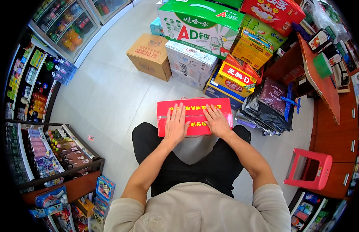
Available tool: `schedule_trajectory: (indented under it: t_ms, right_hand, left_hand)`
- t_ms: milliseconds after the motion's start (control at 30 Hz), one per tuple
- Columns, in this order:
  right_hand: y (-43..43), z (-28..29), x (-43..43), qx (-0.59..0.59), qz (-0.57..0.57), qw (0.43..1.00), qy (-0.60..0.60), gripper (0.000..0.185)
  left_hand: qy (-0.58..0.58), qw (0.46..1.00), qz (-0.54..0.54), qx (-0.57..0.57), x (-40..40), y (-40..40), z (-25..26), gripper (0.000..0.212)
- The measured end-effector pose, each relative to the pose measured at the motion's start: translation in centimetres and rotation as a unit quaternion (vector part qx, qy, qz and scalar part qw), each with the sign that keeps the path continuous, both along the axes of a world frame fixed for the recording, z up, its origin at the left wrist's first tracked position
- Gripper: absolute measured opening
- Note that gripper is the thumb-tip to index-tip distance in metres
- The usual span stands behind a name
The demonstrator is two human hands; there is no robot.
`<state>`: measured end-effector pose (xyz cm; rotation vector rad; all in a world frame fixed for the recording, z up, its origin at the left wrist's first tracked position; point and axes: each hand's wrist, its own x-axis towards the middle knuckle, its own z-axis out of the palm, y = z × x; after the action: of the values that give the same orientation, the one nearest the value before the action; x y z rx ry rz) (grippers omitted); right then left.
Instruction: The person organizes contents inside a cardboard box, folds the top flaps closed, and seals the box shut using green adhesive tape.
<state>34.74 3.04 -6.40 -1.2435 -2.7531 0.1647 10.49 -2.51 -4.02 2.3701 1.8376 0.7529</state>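
A red cardboard box (194,117) with yellow writing lies between my knees, its closed top facing up and a seam running across it. My left hand (176,123) rests flat on the left part of the top, fingers stretched forward. On the right part lies my right hand (217,120), palm down with the fingers slightly spread. Neither hand grips the box. Thin reddish cord loops show at the box's far and near edges. What the box holds is hidden.
Stacked drink cartons (201,27) and a brown cardboard box (150,55) stand ahead. Folded plastic bags (266,107) lie at the right, near a pink plastic stool (308,168). Bottle shelves (60,150) line the left; a wooden counter (321,75) is at the right.
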Motion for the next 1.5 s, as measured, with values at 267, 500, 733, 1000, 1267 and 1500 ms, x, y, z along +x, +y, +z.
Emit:
schedule_trajectory:
  t_ms: [267, 500, 733, 1000, 1267, 1500]
  right_hand:
    - [-0.2, -0.6, -0.1, -0.015, -0.006, 1.0, 0.002, 0.056]
    - [0.2, 0.9, -2.2, -0.005, -0.004, 1.0, -0.008, 0.069]
    - [2.9, 0.4, -5.7, -0.004, -0.028, 1.0, -0.008, 0.08]
    - [2.4, -1.8, -6.0, -0.037, -0.028, 0.998, -0.03, 0.082]
    - [2.9, -1.3, -5.3, -0.06, -0.035, 0.997, -0.042, 0.083]
    - [2.3, -1.6, -5.9, -0.035, -0.026, 0.999, -0.027, 0.079]
  left_hand:
    - [0.038, 0.996, -0.005, -0.079, -0.8, 0.9, -4.7, 0.063]
    - [0.019, 0.996, 0.004, -0.091, -1.0, 0.5, -4.4, 0.06]
    - [0.023, 0.994, 0.0, -0.106, -1.1, 0.4, -4.2, 0.059]
    - [-0.029, 0.978, 0.115, -0.171, -0.9, 1.3, -3.7, 0.058]
    - [-0.177, 0.816, 0.445, -0.325, -3.3, 4.7, -2.6, 0.063]
    - [-0.086, 0.866, 0.406, -0.279, -4.6, 4.0, -4.0, 0.052]
